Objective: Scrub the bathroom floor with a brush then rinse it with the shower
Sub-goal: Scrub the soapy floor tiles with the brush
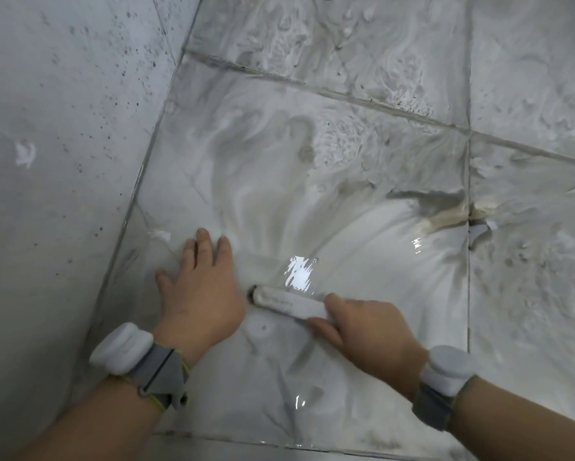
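Note:
The floor (329,168) is pale marbled tile, wet and streaked with soapy swirls. My right hand (369,331) grips a white shower head (279,299) by its handle, held low over the tile with its head end pointing left toward my left hand. Water fans out across the tile beyond it. My left hand (199,287) lies flat on the wet floor with its fingers spread, just left of the shower head. No brush is in view.
A tiled wall (56,134) speckled with dark spots runs along the left and meets the floor at a diagonal edge. Dark grout lines (468,261) cross the floor. Grey-brown dirt sits near the grout crossing (445,207) at right.

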Action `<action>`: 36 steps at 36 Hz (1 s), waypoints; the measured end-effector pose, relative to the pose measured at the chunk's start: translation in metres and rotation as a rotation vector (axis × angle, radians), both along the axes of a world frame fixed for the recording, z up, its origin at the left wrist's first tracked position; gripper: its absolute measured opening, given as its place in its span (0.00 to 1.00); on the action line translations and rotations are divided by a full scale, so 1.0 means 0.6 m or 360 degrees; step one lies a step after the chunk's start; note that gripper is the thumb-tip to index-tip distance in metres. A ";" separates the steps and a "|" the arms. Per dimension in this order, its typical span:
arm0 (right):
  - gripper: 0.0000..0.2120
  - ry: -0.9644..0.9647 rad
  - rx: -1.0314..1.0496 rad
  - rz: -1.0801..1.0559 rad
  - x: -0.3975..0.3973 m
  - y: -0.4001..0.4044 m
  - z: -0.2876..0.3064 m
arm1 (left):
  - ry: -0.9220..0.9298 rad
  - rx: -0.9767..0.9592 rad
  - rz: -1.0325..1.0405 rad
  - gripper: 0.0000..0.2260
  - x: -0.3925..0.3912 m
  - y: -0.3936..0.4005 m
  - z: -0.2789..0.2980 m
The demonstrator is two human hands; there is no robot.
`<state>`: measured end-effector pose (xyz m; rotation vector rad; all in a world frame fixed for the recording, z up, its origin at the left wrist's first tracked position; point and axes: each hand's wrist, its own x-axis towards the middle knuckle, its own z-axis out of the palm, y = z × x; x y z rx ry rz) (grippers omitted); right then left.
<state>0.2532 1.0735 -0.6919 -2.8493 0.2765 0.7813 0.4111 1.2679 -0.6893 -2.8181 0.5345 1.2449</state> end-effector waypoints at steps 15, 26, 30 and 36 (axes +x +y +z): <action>0.25 -0.0256 0.0277 -0.1032 0.142 0.053 -0.010 | -0.0050 -0.0069 0.0091 0.38 -0.002 0.004 -0.007; 0.28 -0.0163 0.0194 -0.1418 0.060 -0.067 -0.013 | -0.0243 -0.0194 0.0183 0.41 -0.015 0.015 -0.018; 0.39 -0.0195 0.0181 -0.2100 -0.001 -0.201 -0.005 | -0.0275 -0.0173 0.0131 0.40 -0.019 0.009 -0.020; 0.22 -0.0188 0.0355 -0.1597 0.095 -0.033 0.018 | -0.0322 -0.0104 0.0029 0.37 -0.017 0.006 -0.022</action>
